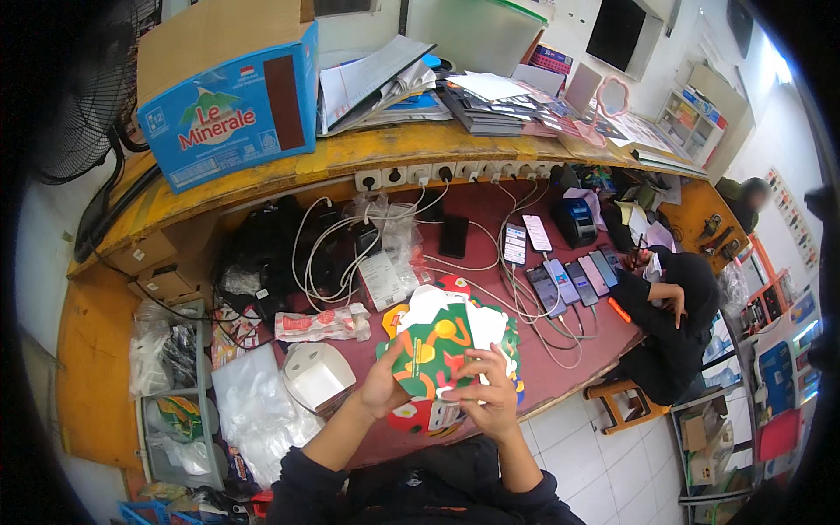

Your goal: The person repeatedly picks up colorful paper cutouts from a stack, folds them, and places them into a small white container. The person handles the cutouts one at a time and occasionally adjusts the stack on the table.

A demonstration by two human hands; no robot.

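Observation:
A green printed card [422, 357] with yellow and red figures is held over the table in front of me. My left hand [381, 383] grips its left edge, fingers closed on it. At its lower right edge, my right hand [486, 392] has bent fingers against the card, holding it too. Beneath and behind lies a pile of colourful cut-out cardboard sheets [509, 343], partly hidden by the card and my hands. An open white paper food box [317, 374] stands left of my left hand. Beyond it lies a red and white plastic packet [322, 324].
Several phones [573, 284] with white charging cables [328, 276] lie at the right and back. A power strip [420, 173] runs under the yellow shelf [367, 157]. Clear plastic bags [258, 402] are at the left. A person in black [674, 306] leans at the table's right end.

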